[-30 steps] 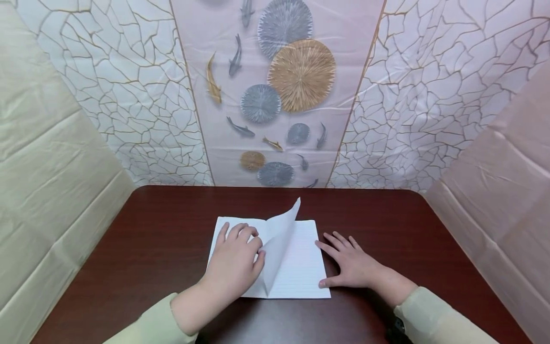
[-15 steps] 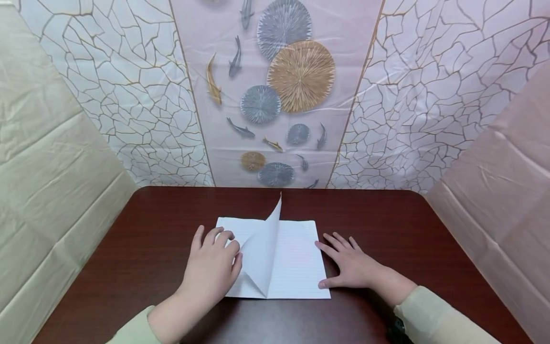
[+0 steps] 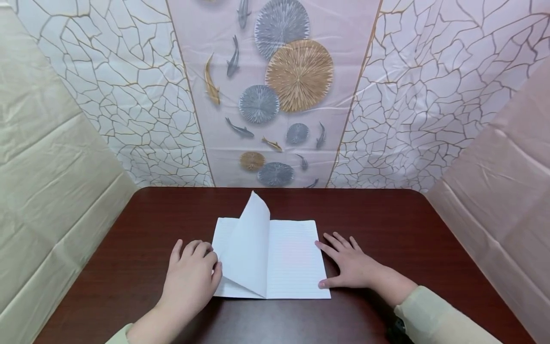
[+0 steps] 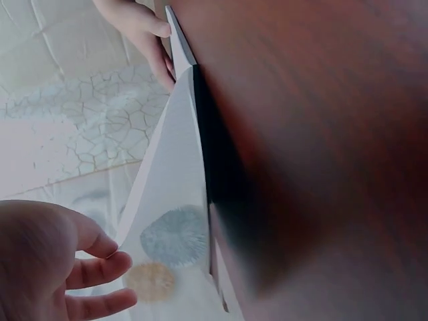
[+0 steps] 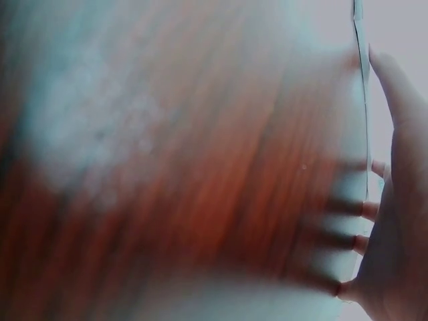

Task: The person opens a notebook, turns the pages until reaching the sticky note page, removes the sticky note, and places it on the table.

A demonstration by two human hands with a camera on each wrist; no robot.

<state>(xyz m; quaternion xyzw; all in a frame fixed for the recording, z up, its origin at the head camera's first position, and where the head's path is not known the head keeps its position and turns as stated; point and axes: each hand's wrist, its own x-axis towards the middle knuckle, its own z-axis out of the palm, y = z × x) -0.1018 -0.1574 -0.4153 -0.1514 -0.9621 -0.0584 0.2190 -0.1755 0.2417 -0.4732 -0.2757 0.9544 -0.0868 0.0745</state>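
Pinching the raised page [image 3: 249, 243] near its outer edge, the left hand [image 3: 191, 277] sits just beside the notebook [image 3: 296, 258] at lower centre-left of the frame. The left wrist view shows the thumb and a finger meeting at the paper, a narrow grip, with other fingers loosely bent. Such a light hold probably spares thin paper a crease, and holding only the near part may be why the far corner stands up in a curl.

The notebook lies open at lower centre on the table [image 3: 172, 205], its right half flat and lined. At its right edge the right hand [image 3: 354, 265] is spread wide and pinches nothing; thumb and index finger touch the edge while other fingertips rest on the table, likely to steady the book against the pull on the page. A patterned backdrop [image 3: 301, 74] fills the upper half of the frame
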